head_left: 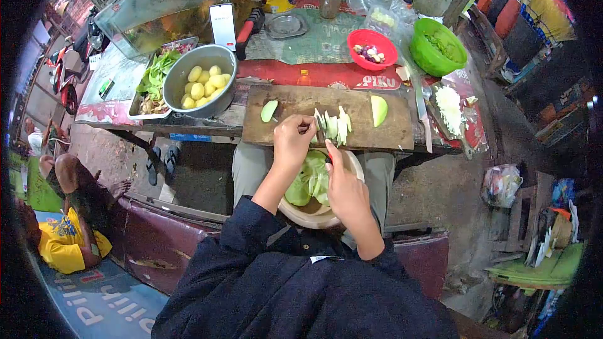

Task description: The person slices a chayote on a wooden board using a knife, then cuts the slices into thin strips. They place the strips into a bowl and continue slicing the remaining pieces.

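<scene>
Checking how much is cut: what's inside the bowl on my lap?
Pale green slices lie in the bowl, with bare beige wall below them. The right hand covers the bowl's right side, and whatever lies under the slices is hidden.

At the cutting board's near edge, the left hand covers whatever it grips; beyond the board, the red bowl's contents are too small to tell.
</scene>
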Demonstrator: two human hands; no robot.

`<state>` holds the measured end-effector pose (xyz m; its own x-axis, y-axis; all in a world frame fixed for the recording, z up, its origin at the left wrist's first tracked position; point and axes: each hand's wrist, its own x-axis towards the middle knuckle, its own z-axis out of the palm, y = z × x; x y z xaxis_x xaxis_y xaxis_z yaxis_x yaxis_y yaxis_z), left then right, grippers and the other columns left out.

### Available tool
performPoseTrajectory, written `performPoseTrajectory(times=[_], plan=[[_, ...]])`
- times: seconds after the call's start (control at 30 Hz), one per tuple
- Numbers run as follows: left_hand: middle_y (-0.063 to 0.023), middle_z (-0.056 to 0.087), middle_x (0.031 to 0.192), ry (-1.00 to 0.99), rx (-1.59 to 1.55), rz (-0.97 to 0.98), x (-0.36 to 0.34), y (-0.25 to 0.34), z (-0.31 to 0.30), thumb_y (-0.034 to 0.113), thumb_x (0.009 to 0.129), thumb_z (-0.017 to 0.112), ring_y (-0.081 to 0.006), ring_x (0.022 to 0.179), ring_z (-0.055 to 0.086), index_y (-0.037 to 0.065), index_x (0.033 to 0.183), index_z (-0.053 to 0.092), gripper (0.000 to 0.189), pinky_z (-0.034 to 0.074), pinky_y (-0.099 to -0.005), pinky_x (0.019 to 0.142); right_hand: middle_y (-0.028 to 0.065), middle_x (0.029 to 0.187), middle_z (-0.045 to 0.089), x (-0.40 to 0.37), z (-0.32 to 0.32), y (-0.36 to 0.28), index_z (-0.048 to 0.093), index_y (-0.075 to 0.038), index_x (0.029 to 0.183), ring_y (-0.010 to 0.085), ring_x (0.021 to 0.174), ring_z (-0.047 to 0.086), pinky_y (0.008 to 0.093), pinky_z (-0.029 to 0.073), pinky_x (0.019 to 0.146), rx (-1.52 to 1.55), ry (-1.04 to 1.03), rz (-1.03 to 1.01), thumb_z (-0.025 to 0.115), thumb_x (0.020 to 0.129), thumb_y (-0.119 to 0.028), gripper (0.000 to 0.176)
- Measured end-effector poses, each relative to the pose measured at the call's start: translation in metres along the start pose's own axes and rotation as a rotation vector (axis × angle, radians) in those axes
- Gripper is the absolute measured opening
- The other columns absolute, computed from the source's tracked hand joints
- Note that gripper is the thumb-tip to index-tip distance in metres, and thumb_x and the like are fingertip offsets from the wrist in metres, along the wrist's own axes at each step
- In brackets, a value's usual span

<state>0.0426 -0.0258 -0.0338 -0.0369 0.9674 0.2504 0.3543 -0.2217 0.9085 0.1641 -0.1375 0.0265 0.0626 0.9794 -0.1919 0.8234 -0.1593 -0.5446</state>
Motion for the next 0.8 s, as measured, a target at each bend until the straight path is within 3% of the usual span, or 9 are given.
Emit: performPoseTrajectory(times=[0.2,0.57,0.6,0.8], plan=[[-0.0124,0.075,0.093,0.006,0.015,-0.016,0.000,-0.001,0.002,0.004,0.087,0.072,-0.0184,0.082,0.074,-0.003,0.096,0.074,0.012,0.058,-0.0298,0.075,0.0270,0.085,0.068,0.006,0.007,0.000,0.030,-0.023,0.153,0.0473,0.080,0.067,0.0587,0.050,0.070,0.015,0.010,-0.006,0.039,0.107,-0.026,0.047],[-0.0122,0.073,0.091,0.026,0.002,0.047,-0.002,-0.005,0.003,0.002,0.085,0.073,-0.0187,0.081,0.073,-0.003,0.094,0.073,0.011,0.057,-0.0299,0.074,0.0269,0.082,0.068,0.019,0.022,0.006,0.031,-0.020,0.153,0.0473,0.078,0.066,0.0584,0.050,0.068,0.063,0.071,-0.064,0.041,0.106,-0.023,0.048],[-0.0144,0.071,0.090,0.036,0.013,0.073,-0.002,-0.003,0.003,0.001,0.084,0.073,-0.0249,0.080,0.073,-0.003,0.091,0.071,0.008,0.059,-0.0333,0.073,0.0255,0.080,0.068,0.017,0.023,0.008,0.030,-0.019,0.154,0.0456,0.075,0.067,0.0567,0.051,0.066,0.039,0.095,-0.087,0.042,0.106,-0.023,0.049],[-0.0137,0.070,0.091,0.010,0.104,0.086,0.001,0.000,-0.006,0.006,0.087,0.074,-0.0239,0.079,0.071,-0.003,0.093,0.071,0.011,0.056,-0.0327,0.072,0.0294,0.092,0.068,-0.005,0.011,0.012,0.027,-0.021,0.153,0.0504,0.085,0.065,0.0608,0.048,0.072,0.050,-0.030,0.007,0.038,0.107,-0.025,0.047]])
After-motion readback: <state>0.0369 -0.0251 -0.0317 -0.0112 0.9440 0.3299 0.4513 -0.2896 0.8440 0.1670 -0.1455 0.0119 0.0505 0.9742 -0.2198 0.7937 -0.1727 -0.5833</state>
